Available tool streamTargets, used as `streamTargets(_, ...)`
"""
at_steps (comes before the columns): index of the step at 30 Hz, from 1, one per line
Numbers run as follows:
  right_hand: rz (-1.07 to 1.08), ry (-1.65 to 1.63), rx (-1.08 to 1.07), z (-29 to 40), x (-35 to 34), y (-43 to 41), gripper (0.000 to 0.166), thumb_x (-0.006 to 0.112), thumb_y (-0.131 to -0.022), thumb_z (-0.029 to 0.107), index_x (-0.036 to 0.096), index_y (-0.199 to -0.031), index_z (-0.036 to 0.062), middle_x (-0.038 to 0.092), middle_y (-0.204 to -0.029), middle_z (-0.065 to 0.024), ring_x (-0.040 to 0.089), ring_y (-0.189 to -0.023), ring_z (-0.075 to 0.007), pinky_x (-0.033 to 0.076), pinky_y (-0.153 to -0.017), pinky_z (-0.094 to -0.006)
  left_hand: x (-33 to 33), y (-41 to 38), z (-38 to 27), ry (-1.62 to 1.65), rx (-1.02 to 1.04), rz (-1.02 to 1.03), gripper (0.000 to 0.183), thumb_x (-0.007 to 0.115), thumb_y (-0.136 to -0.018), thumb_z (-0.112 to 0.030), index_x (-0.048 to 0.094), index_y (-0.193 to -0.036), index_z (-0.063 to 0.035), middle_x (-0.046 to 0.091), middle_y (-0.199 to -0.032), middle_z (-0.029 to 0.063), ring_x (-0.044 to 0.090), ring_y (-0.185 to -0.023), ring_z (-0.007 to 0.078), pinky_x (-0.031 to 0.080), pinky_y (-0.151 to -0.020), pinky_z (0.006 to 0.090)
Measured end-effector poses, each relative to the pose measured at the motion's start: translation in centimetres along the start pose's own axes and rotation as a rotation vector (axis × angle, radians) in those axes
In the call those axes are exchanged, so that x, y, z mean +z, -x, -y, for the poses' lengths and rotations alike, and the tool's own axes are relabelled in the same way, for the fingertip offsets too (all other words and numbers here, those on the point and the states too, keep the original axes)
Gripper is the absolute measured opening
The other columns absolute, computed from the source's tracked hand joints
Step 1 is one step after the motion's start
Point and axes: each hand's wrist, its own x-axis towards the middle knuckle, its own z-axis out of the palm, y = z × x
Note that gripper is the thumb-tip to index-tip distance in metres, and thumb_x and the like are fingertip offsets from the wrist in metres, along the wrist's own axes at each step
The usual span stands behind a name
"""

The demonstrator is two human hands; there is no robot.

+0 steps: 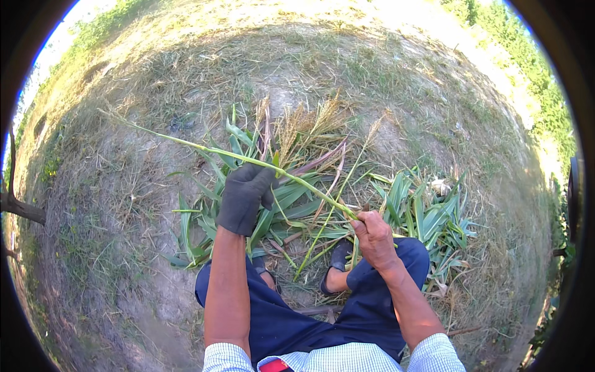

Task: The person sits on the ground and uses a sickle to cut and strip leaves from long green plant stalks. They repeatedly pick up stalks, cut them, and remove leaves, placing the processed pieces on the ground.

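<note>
A long, thin green corn stalk (307, 183) slants across in front of me, its tasselled tip off to the upper left. My left hand (242, 197), in a dark glove, is curled against the middle of this stalk, its fingertips partly hidden. A narrow leaf strip (281, 209) hangs just beside the glove. The bare fingers of my right hand (374, 239) are closed around the stalk's lower right end. Beneath both hands lies a heap of green corn leaves (288, 197), with dry tan tassels (295, 132) at its far side. Another thin stalk (327, 216) lies across the heap.
A second pile of corn leaves (430, 204) lies to the right, by my knee (413, 255). My shoes (337, 262) rest at the heap's near edge. Around it spreads dry, grassy ground (139, 260). A dark branch (25, 211) juts in at the far left.
</note>
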Motion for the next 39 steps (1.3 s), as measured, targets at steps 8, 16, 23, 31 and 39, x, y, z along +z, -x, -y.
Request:
streamTargets(8,-0.023,0.029,0.047,1.9,-0.1,-0.4,0.016,0.068,-0.088,0.013,0.061,-0.097,0.0016,0.061,-0.087,-0.0164,0.062,-0.075,-0.0365,0.049,-0.063,-0.0426,1.2,0.3,-0.3,0.024,-0.052,0.013,0.022,0.063,-0.089,-0.010,0.063,-0.107,0.0034,0.061,-0.071,0.0038,0.048,-0.044,0.0058,0.039,-0.039,0.0192)
streamTargets(16,0.056,-0.207,0.137,4.5,-0.4,-3.4,0.015,0.067,-0.089,0.012,0.062,-0.098,0.0003,0.063,-0.082,-0.0156,0.063,-0.072,-0.0309,0.049,-0.065,-0.0384,4.9,1.9,3.6,-0.506,0.131,0.482,0.038,0.066,-0.091,-0.019,0.061,-0.122,0.0019,0.068,-0.087,0.0069,0.064,-0.077,0.0106,0.055,-0.070,0.0271)
streamTargets(23,0.406,-0.223,0.351,4.7,-0.1,-3.3,0.024,0.063,-0.091,0.020,0.062,-0.105,0.0007,0.067,-0.087,-0.0185,0.065,-0.086,-0.0361,0.050,-0.077,-0.0412,3.7,1.2,2.8,-0.007,-0.133,0.250,0.026,0.060,-0.098,-0.021,0.068,-0.106,0.0022,0.069,-0.089,0.0077,0.066,-0.080,0.0143,0.057,-0.070,0.0292)
streamTargets(31,0.344,-0.185,0.401,2.6,-0.2,-2.0,0.029,0.065,-0.088,0.017,0.059,-0.111,-0.0004,0.067,-0.090,-0.0184,0.066,-0.087,-0.0316,0.051,-0.074,-0.0397,3.2,0.5,2.9,0.095,-0.037,0.059,0.025,0.059,-0.099,-0.023,0.066,-0.102,0.0003,0.069,-0.090,0.0097,0.067,-0.073,0.0145,0.057,-0.062,0.0286)
streamTargets(39,0.381,-0.700,0.731,1.7,-1.3,-2.0,0.039,0.074,-0.085,0.009,0.055,-0.116,-0.0038,0.059,-0.078,-0.0002,0.053,-0.059,-0.0066,0.043,-0.051,-0.0234,3.0,0.3,2.6,0.162,-0.058,0.007,0.025,0.060,-0.098,-0.024,0.066,-0.099,0.0010,0.069,-0.087,0.0109,0.067,-0.068,0.0151,0.058,-0.057,0.0288)
